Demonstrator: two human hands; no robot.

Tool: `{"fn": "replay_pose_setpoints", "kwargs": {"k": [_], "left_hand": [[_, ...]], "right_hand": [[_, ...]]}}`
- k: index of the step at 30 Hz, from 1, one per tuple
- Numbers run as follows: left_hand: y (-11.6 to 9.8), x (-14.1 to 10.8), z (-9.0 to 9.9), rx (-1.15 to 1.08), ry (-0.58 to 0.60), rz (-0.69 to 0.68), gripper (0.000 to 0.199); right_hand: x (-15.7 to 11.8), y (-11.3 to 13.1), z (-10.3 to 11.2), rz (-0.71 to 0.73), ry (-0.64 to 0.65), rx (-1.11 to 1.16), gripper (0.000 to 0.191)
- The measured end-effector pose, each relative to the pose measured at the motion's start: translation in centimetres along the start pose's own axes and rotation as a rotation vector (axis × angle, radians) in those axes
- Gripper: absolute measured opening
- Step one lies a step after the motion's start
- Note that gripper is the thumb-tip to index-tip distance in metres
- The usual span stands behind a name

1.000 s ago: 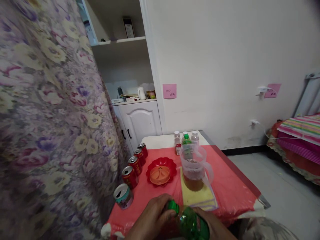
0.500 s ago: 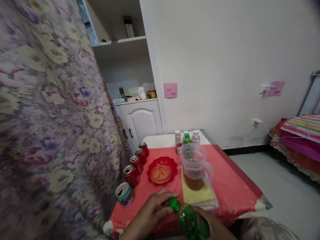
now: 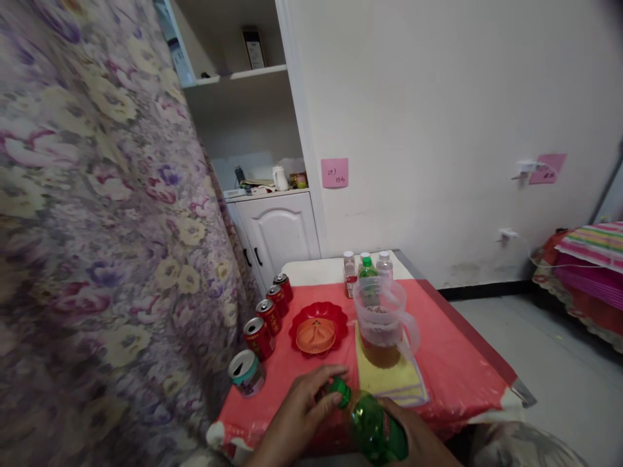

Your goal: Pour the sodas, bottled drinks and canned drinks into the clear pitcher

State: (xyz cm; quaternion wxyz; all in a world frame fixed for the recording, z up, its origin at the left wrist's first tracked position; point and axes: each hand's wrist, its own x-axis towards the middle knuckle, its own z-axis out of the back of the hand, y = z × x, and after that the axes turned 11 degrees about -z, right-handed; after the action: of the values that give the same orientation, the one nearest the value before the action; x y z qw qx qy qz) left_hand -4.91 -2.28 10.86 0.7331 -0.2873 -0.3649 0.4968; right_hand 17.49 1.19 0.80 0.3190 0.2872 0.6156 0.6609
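Observation:
A green plastic bottle (image 3: 374, 421) lies tilted near the front edge of the table, its neck pointing up and to the left. My right hand (image 3: 413, 431) is wrapped round its body from the right side. At the neck, the fingers of my left hand (image 3: 311, 399) are closed on the green bottle cap (image 3: 341, 392), thumb below and forefinger above. Just beyond the bottle, a clear plastic pitcher (image 3: 382, 324) with brown liquid stands on a folded yellow cloth (image 3: 392, 383). The palm side of my right hand is hidden.
Several drink cans line the left table edge, the nearest a teal-rimmed can (image 3: 246, 373). A red scalloped dish (image 3: 341, 318) holds an orange bowl (image 3: 315, 335). Behind the pitcher stand several small bottles, one a green-capped bottle (image 3: 367, 267). A floral curtain (image 3: 121, 259) hangs at left.
The view has shifted slightly. My left hand has changed its finger position a little at the cap, while my right hand keeps its hold on the bottle.

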Motion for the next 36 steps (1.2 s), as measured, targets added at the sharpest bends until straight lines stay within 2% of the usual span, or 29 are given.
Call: {"fn": "replay_pose_setpoints", "kwargs": {"k": [2, 6, 9, 12, 15, 19, 22, 25, 28, 30, 33, 36], "left_hand": [[0.2, -0.1, -0.2, 0.019, -0.020, 0.000, 0.035], [0.1, -0.6, -0.1, -0.038, 0.031, -0.110, 0.030], [0.4, -0.9, -0.1, -0.043, 0.029, -0.053, 0.035], [0.6, -0.9, -0.5, -0.001, -0.065, 0.030, 0.046], [0.3, -0.4, -0.8, 0.053, -0.134, 0.045, 0.032], [-0.1, -0.2, -0.7, -0.003, -0.094, -0.004, 0.025], [0.2, -0.5, -0.5, -0.106, -0.062, -0.028, 0.035], [0.4, -0.4, -0.7, -0.110, -0.111, 0.024, 0.041], [0.2, -0.2, -1.0, -0.066, -0.160, 0.055, 0.031], [0.1, -0.2, -1.0, -0.096, -0.149, 0.031, 0.027], [0.1, -0.3, -0.9, -0.196, -0.112, -0.005, 0.033], [0.3, -0.3, -1.0, -0.197, -0.147, 0.042, 0.038]], "right_hand": [[-0.1, 0.5, -0.1, -0.017, 0.011, 0.004, 0.058], [-0.2, 0.8, -0.1, -0.006, 0.017, 0.066, 0.054], [-0.2, 0.4, 0.0, -0.014, 0.008, 0.067, 0.057], [-0.1, -0.1, 0.1, -0.016, 0.010, 0.046, 0.063], [0.0, -0.2, 0.1, -0.046, -0.012, 0.010, 0.062], [-0.2, 0.6, 0.0, -0.051, 0.005, 0.005, 0.058], [-0.4, 1.4, 0.0, -0.059, 0.009, 0.029, 0.058], [-0.6, 1.8, -0.1, -0.060, 0.016, 0.041, 0.061], [-0.5, 1.4, 0.0, -0.093, 0.013, 0.036, 0.062], [-0.4, 0.9, 0.1, -0.107, 0.001, 0.017, 0.064], [-0.2, 0.4, 0.1, -0.086, 0.006, 0.024, 0.066], [-0.2, 0.3, 0.0, -0.067, 0.016, 0.071, 0.062]]}}
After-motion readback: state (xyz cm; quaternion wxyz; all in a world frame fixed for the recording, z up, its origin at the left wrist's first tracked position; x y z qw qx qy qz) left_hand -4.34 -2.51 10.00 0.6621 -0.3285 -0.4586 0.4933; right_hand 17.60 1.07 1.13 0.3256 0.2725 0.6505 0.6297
